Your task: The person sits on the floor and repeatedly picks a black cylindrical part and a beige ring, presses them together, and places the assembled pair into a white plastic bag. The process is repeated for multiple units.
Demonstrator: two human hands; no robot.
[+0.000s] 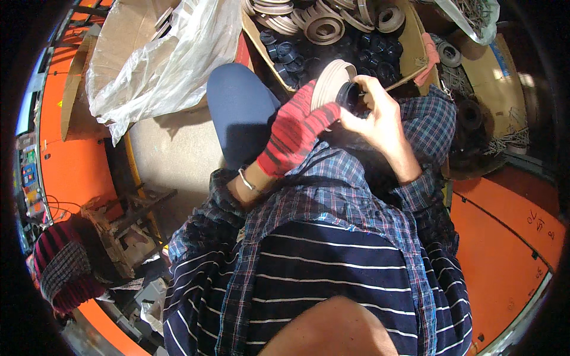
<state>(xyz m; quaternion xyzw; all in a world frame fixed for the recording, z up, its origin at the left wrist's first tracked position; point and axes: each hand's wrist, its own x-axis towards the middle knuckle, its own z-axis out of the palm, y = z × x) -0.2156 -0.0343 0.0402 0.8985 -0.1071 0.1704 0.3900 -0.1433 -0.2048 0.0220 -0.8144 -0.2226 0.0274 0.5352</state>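
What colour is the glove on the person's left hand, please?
Red with dark stripes; the glove on the left hand shows in the head view.

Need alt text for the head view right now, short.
A left hand in a red knit glove holds a pale ridged disc while the bare right hand presses a black ring against it, above a cardboard box of similar parts.

Red-black striped glove (292, 132); beige disc (328, 83); black hub (349, 95); blue plaid shirt (332, 190)
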